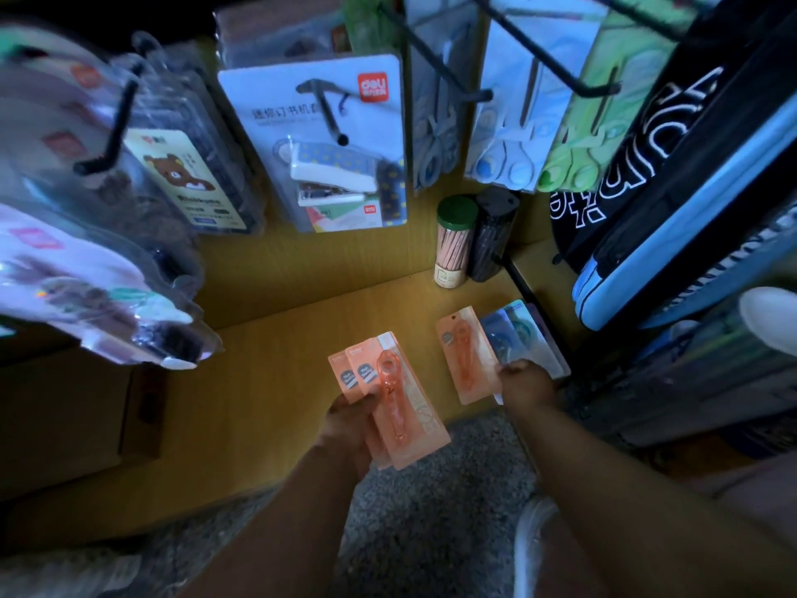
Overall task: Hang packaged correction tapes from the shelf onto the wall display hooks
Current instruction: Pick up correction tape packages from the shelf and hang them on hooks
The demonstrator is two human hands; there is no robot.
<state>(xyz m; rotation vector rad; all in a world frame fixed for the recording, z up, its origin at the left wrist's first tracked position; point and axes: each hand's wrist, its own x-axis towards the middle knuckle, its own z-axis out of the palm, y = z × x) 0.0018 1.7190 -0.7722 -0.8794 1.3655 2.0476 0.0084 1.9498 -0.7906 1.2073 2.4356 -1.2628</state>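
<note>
My left hand (pixel 351 418) grips a small stack of orange packaged correction tapes (pixel 390 399) above the front of the wooden shelf (pixel 276 351). To the right, my right hand (pixel 524 384) closes on the lower edge of another orange correction tape pack (pixel 463 358), which lies on the shelf. Blue packaged tapes (pixel 515 332) lie partly under and beside that pack. Black display hooks (pixel 330 112) stick out from the wall above, most with goods on them.
A stapler pack (pixel 332 166), scissor packs (pixel 509 135) and bear-print packs (pixel 181 174) hang on the hooks. Two pencil tubs (pixel 455 243) stand at the shelf's back. Bags and cases (pixel 673 209) crowd the right side. Clear packs (pixel 86 274) hang close at the left.
</note>
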